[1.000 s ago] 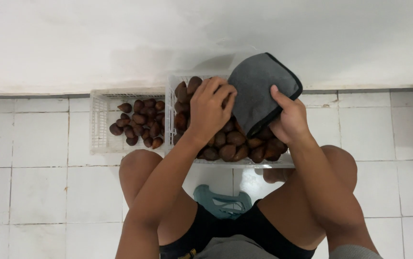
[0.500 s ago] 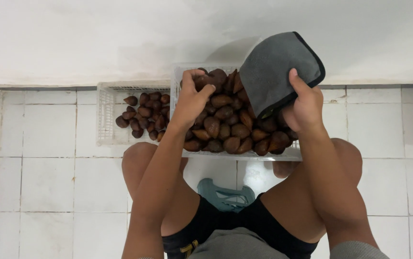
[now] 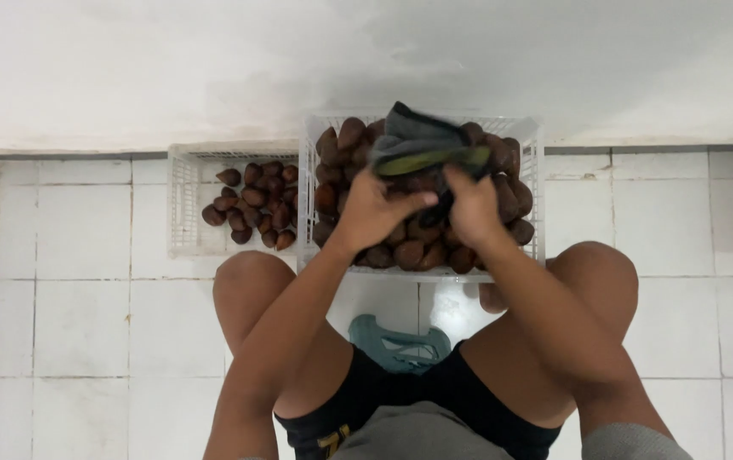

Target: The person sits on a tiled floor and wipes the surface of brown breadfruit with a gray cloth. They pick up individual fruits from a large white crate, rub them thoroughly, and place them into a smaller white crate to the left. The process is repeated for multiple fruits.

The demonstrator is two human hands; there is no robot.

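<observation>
Since the earlier frame the grey cloth (image 3: 418,140) has dropped from upright to lying across the full crate (image 3: 530,196), long axis left-right; left hand (image 3: 375,211) and right hand (image 3: 471,207) both grip it.

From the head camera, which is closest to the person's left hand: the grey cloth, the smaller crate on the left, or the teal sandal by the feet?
1. Grey cloth, just above the left hand, touching.
2. Teal sandal, below, between the legs.
3. Smaller crate, far left; too close to call with the sandal.
</observation>
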